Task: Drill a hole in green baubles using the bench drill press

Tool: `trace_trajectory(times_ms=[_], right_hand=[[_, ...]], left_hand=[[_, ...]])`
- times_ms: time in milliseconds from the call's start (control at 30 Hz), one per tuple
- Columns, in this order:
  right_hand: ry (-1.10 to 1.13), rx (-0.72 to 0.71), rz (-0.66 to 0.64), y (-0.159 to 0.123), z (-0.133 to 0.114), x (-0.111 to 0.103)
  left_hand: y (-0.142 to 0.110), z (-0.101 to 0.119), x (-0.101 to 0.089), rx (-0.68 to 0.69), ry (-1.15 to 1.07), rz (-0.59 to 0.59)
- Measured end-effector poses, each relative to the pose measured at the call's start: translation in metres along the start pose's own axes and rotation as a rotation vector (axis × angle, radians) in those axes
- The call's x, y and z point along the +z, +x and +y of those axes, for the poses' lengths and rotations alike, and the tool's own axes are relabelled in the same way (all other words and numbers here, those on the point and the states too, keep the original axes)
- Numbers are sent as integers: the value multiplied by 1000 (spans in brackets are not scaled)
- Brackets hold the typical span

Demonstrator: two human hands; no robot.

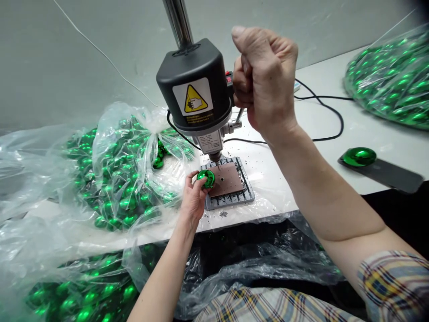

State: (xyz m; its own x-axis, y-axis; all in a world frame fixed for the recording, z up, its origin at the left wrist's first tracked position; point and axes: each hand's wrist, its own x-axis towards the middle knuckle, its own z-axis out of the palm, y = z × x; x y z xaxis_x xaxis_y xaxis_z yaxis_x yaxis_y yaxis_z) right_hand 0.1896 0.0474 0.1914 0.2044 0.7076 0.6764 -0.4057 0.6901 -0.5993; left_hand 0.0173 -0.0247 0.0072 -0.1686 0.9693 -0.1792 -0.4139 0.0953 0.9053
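My left hand [193,196] pinches a shiny green ball [206,177] at the left edge of the brown pad [228,179] on the drill press base [230,198], just left of the drill tip [215,157]. My right hand [264,80] is raised in a fist beside the black drill head [194,87], closed round the feed lever [238,116], which is mostly hidden by the fingers. The steel column [178,21] rises behind the head.
An open plastic bag of green balls [117,174] lies left of the press, another bag [392,78] at the far right, a third [77,295] near my lap. A green half-shell [359,156] rests on a dark phone [389,175]. Black cable [321,105] runs behind.
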Motion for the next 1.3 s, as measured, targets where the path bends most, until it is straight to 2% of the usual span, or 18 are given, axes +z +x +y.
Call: trace_trajectory(times_ms=[133, 233, 400, 633, 767, 900, 1167, 1300], right_hand=[[-39, -16, -15, 1, 2, -2], [-49, -14, -8, 0, 1, 0], [-45, -35, 0, -2, 0, 2], [-68, -5, 16, -4, -2, 3], [-14, 27, 49, -4, -4, 5], [-11, -1, 36, -3, -2, 4], [-10, -14, 17, -4, -2, 3], [-27, -6, 10, -4, -2, 1]], left_hand=[[7, -11, 1, 196, 94, 58], [14, -20, 1, 283, 141, 32], [22, -32, 2, 273, 259, -43], [25, -48, 9, 356, 316, -75], [27, -49, 9, 348, 365, -95], [28, -46, 8, 347, 407, -108], [17, -51, 8, 482, 504, -176], [14, -49, 11, 446, 474, -171]])
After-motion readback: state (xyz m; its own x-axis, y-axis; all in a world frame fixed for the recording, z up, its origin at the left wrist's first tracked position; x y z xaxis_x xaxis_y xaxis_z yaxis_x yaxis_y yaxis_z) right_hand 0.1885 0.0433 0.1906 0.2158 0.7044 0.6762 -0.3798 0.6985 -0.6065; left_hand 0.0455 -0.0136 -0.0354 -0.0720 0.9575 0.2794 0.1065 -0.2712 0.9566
